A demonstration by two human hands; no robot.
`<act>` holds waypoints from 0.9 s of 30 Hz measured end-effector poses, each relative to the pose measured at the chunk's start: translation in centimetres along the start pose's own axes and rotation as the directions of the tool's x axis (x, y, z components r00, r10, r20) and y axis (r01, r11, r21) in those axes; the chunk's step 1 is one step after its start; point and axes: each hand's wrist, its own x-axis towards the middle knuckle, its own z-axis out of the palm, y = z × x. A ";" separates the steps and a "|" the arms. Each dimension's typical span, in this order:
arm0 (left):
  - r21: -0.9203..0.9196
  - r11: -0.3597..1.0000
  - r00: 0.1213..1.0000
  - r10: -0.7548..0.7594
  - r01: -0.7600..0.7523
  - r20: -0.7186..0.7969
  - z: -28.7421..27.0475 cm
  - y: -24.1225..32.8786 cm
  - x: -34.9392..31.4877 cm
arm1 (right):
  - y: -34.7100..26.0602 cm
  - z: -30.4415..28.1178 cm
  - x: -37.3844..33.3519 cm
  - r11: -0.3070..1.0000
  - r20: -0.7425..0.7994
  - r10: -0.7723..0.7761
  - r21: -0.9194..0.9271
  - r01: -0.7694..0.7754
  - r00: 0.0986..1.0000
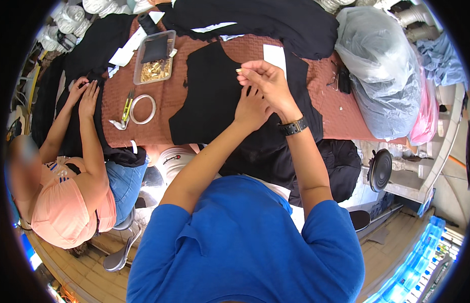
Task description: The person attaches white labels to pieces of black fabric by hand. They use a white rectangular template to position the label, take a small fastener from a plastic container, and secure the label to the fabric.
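Note:
My right hand (269,83), with a dark watch on its wrist, is raised over a black garment piece (207,96) spread on the table. Its thumb and forefinger pinch a small gold-coloured metal piece (239,70). Just below it, my left hand (252,110) rests on the black cloth with fingers stretched out, partly covered by the right hand. A white sheet of paper (275,56) lies beyond the right hand. Off to the left, a clear plastic box (169,70) holds many similar gold pieces and a black square item.
Yellow-handled thread snips (127,107) lie by a white ring-shaped roll (154,112). At left a co-worker's hands (86,96) rest on black cloth. More black fabric (255,17) lines the far edge. A large plastic-wrapped bundle (379,70) and dark-framed glasses (341,76) are at right.

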 end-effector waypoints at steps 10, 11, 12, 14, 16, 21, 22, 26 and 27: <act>-0.025 0.999 0.990 0.041 -0.045 -0.133 -0.6 0.2 -0.2 | 0.8 -6.3 -5.3 0.987 -0.154 -0.158 -0.061 0.150 0.975; -0.025 0.999 0.991 0.041 -0.044 -0.126 -0.6 0.2 -0.2 | 1.0 -6.7 -5.6 0.985 -0.168 -0.168 -0.059 0.160 0.971; -0.024 0.999 0.992 0.040 -0.044 -0.118 -0.7 0.3 -0.2 | 1.1 -7.0 -5.9 0.984 -0.182 -0.178 -0.057 0.170 0.967; -0.018 0.999 0.992 0.044 -0.046 -0.120 -0.6 0.2 -0.2 | 1.2 -7.4 -6.5 0.982 -0.199 -0.187 -0.052 0.180 0.962; -0.009 0.999 0.992 0.046 -0.048 -0.117 -0.7 0.3 -0.2 | 1.4 -8.0 -6.8 0.983 -0.203 -0.185 -0.045 0.180 0.961; 0.009 0.999 0.992 0.052 -0.051 -0.114 -0.6 0.3 -0.1 | 1.6 -8.9 -7.3 0.980 -0.211 -0.190 -0.094 0.174 0.959; 0.018 0.999 0.993 0.051 -0.049 -0.105 -0.6 0.3 -0.1 | 1.6 -8.9 -7.3 0.979 -0.214 -0.196 -0.094 0.180 0.957; 0.014 0.998 0.992 0.054 -0.053 -0.114 -0.5 0.3 -0.1 | 1.8 -9.3 -7.5 0.974 -0.224 -0.220 -0.111 0.200 0.949; 0.018 0.998 0.992 0.054 -0.053 -0.115 -0.5 0.3 -0.1 | 1.8 -9.3 -7.5 0.968 -0.222 -0.239 -0.130 0.214 0.945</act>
